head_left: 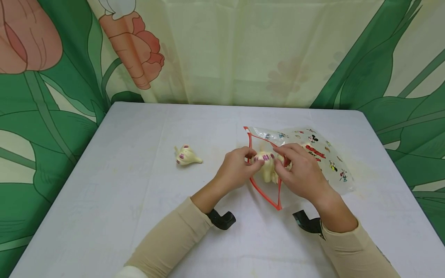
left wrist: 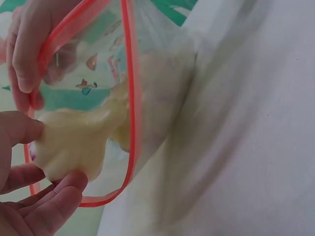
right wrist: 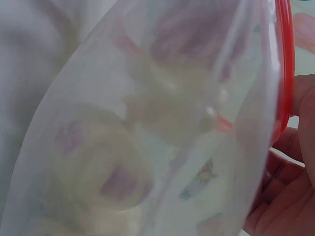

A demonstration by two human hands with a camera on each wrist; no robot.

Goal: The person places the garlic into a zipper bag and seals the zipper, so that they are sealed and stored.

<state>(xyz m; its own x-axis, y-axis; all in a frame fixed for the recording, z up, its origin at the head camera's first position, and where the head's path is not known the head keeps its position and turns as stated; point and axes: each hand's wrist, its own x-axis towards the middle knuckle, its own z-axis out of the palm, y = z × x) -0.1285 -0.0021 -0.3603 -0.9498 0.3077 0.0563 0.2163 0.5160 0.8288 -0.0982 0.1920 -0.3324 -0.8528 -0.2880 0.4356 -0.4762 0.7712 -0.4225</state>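
My left hand pinches a pale garlic bulb with purple patches, between thumb and fingers. The bulb is at the mouth of a clear zip bag with red edging and printed cartoon figures, its stem pointing inward. My right hand grips the bag's red rim on the right, and the mouth gapes between both hands. Through the cloudy plastic in the right wrist view, another garlic bulb shows inside the bag. A separate garlic bulb lies on the table, left of my left hand.
The white-covered table reaches back to a floral curtain. Black wrist mounts sit under both forearms, close above the tabletop. The bag's body spreads toward the back right of the table.
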